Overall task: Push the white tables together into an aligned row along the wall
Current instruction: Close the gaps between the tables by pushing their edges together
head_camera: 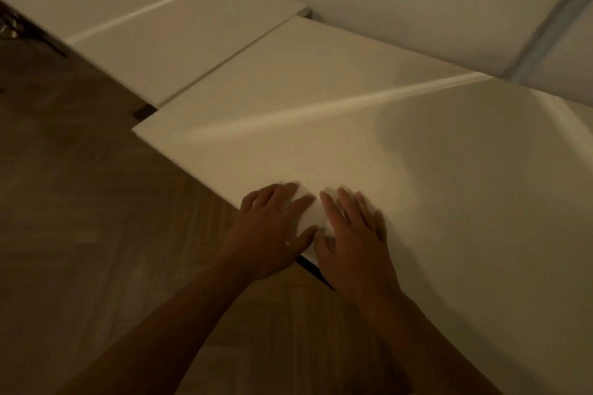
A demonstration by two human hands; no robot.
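So the wall (401, 3) runs across the far side, well beyond the hands, and the wood floor (80, 202) fills everything on the near side of them. The near table (321, 125) is the one under the palms; its long axis runs roughly along the wall, pointing off up and left toward the far table (160, 32). The two tops sit just beside each other with a thin dark seam between them, but they're not lined up: the near one's front edge sticks out further toward the floor than the far one's.

Both hands are flat on the front edge of the near table, right next to each other, thumbs almost touching. The left hand (272, 228) has its fingers spread and straight, gripping nothing, just pressing. Same for the right hand (356, 234), palm down, fingers straight.

What could go wrong, I reckon: both hands push at one spot, so the table may pivot instead of sliding square, and the far corner could knock the wall or nudge the far table out of line.
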